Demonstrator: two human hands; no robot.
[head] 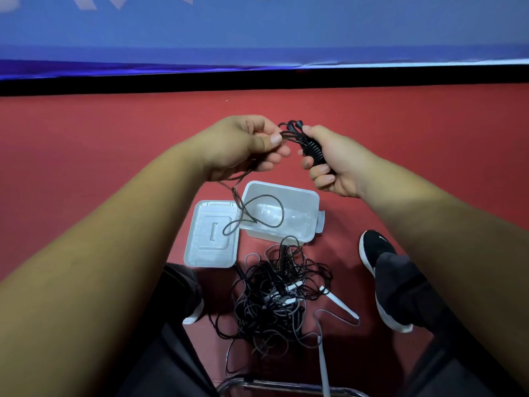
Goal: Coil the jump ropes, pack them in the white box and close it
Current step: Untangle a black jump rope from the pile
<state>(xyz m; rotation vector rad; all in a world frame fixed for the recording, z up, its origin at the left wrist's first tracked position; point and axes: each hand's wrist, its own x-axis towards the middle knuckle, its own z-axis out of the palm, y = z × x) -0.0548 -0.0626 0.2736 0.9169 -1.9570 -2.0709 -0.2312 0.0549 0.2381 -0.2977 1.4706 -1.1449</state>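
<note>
My right hand grips the black handles of a jump rope, with several turns of cord wound round them. My left hand pinches the same black cord close by. The loose end hangs down from it and loops over the open white box on the red floor. The box's lid lies flat to the left of the box. A tangled heap of black and grey ropes with white handles lies in front of the box, between my feet.
My right foot in a black shoe stands right of the heap; my left shoe shows partly under my left leg. A metal bar crosses the bottom edge. A black strip and a blue banner run along the far wall.
</note>
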